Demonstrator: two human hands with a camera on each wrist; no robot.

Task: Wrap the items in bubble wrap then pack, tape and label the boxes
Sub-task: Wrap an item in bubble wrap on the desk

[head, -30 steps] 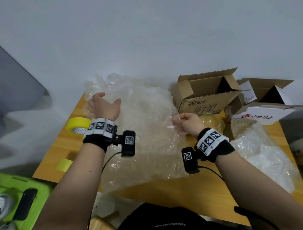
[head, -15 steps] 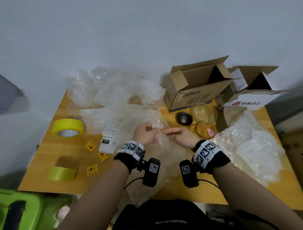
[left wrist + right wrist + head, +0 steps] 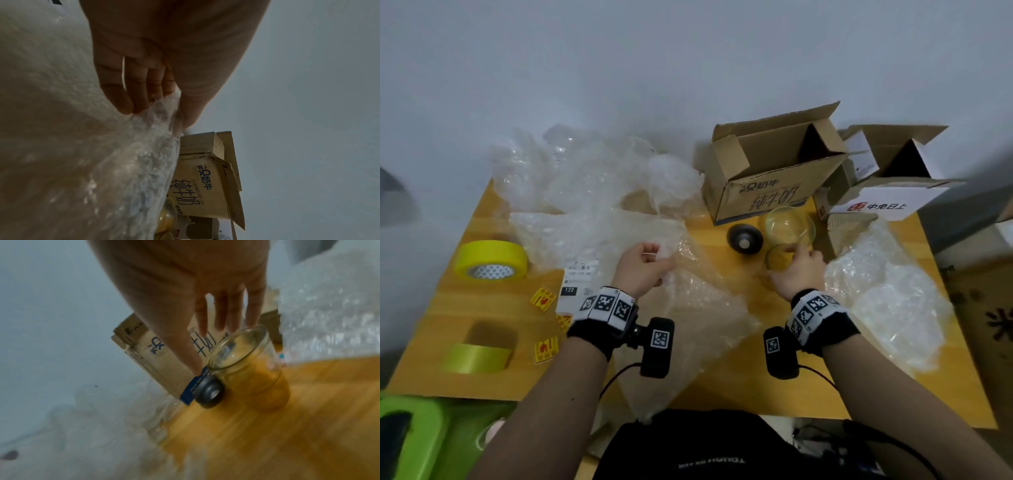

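My left hand [image 3: 645, 265] pinches an edge of the clear bubble wrap sheet [image 3: 695, 308] between thumb and curled fingers [image 3: 127, 100]; the sheet [image 3: 139, 154] drapes over the table's front edge. My right hand [image 3: 796, 270] reaches over a small clear glass cup [image 3: 777, 257] standing upright on the table. In the right wrist view its fingers [image 3: 252, 311] are straight and spread just behind the cup's [image 3: 246, 363] rim, with the thumb at the left side. A glass bowl [image 3: 789, 224] and a dark round object [image 3: 744, 238] sit just behind the cup.
An open cardboard box [image 3: 770, 178] lies at the back, a second box [image 3: 890, 178] to its right. Loose bubble wrap lies piled at back left [image 3: 585, 178] and right [image 3: 883, 301]. Two yellow tape rolls [image 3: 491, 258] [image 3: 479, 354], yellow stickers [image 3: 544, 298] and a white label [image 3: 578, 284] lie left.
My right hand let go of the sheet and moved right to the glass cup. My left hand kept its pinch on the sheet, which has settled lower on the table.
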